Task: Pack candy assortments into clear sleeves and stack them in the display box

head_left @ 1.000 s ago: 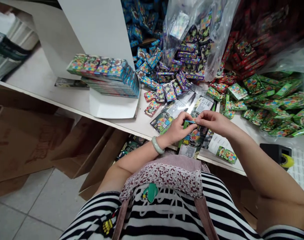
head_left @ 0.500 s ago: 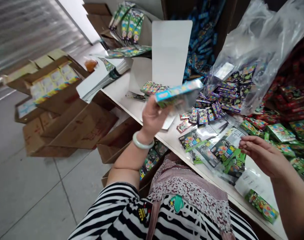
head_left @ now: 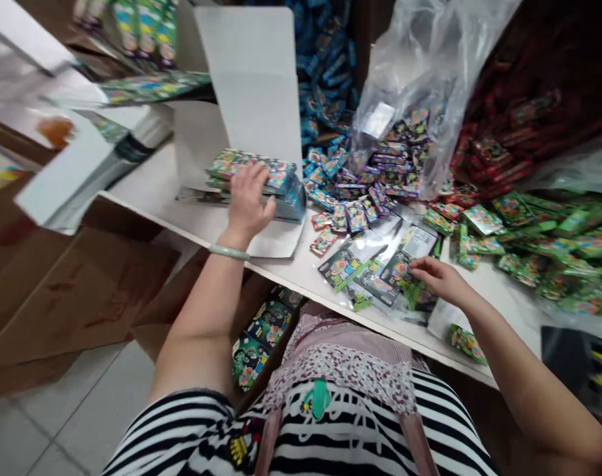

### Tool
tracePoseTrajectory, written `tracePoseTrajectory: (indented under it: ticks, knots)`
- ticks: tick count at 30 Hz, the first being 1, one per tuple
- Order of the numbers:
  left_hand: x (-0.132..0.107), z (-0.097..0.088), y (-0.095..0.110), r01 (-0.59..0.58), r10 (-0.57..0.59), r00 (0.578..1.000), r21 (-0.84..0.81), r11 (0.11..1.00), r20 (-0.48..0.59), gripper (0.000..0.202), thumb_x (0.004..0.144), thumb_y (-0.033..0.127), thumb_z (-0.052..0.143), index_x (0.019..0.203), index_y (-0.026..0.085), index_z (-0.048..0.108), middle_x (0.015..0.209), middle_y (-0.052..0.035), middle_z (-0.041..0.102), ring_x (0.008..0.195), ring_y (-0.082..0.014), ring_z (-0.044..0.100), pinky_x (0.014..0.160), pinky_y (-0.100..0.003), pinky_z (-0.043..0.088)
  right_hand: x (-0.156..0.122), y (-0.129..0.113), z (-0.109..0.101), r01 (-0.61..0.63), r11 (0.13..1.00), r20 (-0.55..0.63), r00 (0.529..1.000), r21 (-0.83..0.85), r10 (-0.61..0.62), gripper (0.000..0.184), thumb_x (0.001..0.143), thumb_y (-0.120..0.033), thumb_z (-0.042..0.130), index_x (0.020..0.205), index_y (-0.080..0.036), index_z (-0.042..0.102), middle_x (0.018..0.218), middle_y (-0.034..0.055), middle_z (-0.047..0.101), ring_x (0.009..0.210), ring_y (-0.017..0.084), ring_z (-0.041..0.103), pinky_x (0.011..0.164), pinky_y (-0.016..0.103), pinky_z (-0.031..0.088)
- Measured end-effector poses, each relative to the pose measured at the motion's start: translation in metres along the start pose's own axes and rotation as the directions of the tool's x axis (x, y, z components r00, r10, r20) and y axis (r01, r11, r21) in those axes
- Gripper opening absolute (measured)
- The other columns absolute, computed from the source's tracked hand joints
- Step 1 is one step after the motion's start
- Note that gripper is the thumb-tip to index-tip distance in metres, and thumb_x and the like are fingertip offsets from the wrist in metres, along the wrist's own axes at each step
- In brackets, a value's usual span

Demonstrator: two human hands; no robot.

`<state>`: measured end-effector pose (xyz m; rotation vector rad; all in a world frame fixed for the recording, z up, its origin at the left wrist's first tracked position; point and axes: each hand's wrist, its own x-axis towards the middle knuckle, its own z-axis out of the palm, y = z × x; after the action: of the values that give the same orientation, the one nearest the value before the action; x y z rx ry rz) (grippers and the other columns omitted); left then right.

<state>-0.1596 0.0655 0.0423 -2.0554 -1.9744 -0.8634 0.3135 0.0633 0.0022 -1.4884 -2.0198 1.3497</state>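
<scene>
My left hand [head_left: 248, 198] lies over candy packs [head_left: 281, 173] inside a white carton [head_left: 254, 73] whose lid stands up. Its fingers rest on top of the packs and the thumb is apart from them. Flat printed plastic bags [head_left: 350, 268], black and green with clear parts, lie overlapped on the table. At the right side of these bags my right hand [head_left: 439, 277] has its fingers together, the tips on the edge of a bag. A green candy pack [head_left: 466, 344] sits partly behind my right forearm.
Small purple packets [head_left: 394, 158] spill from a clear plastic bag [head_left: 429, 53]. Blue packets [head_left: 325, 73] are heaped behind, red [head_left: 499, 152] and green ones [head_left: 568, 238] to the right. Folded white cartons [head_left: 63, 178] jut over the table's left edge. Cardboard boxes [head_left: 77, 284] stand on the floor.
My left hand has lowered the blue-edged pack it held in the air into the white carton, and its grip has loosened. My right hand has moved onto the plastic bags. The view has turned right.
</scene>
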Motion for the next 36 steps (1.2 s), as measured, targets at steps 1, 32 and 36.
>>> tracePoseTrajectory:
  ticks: [1,32,36]
  knots:
    - [-0.004,0.004,0.015,0.0,-0.001,0.999,-0.015,1.0,-0.033,0.063,0.085,0.027,0.065,0.14,0.006,0.043,0.155,-0.0171,0.04,0.15,-0.0321,0.026,0.124,-0.062,0.017,0.006,0.005,-0.004,0.002,0.995,-0.07,0.997,-0.096,-0.009,0.031,0.085,-0.045,0.06,0.1,-0.02,0.069,0.098,0.0104,0.075,0.088,0.027,0.069,0.082,0.044,0.056]
    - [-0.041,0.053,0.246,-0.301,0.444,0.868,-0.475,0.827,0.223,0.04,0.099,0.025,0.049,0.135,0.007,0.053,0.126,-0.0222,0.066,0.115,-0.0286,0.066,0.097,-0.043,0.055,-0.014,-0.055,-0.07,0.049,0.939,0.007,0.999,0.34,-0.054,0.049,0.061,-0.067,0.08,0.079,-0.021,0.078,0.082,0.0044,0.074,0.085,0.022,0.065,0.084,0.038,0.05]
    - [-0.048,0.059,0.239,-0.238,0.406,0.863,-0.466,0.852,0.301,0.036,0.098,0.018,0.043,0.131,0.01,0.057,0.113,-0.0189,0.071,0.102,-0.0264,0.07,0.089,-0.041,0.057,-0.011,-0.06,-0.056,0.098,0.92,0.009,0.994,0.381,-0.11,0.053,0.064,-0.069,0.076,0.084,-0.02,0.078,0.095,0.007,0.076,0.095,0.025,0.067,0.092,0.042,0.05]
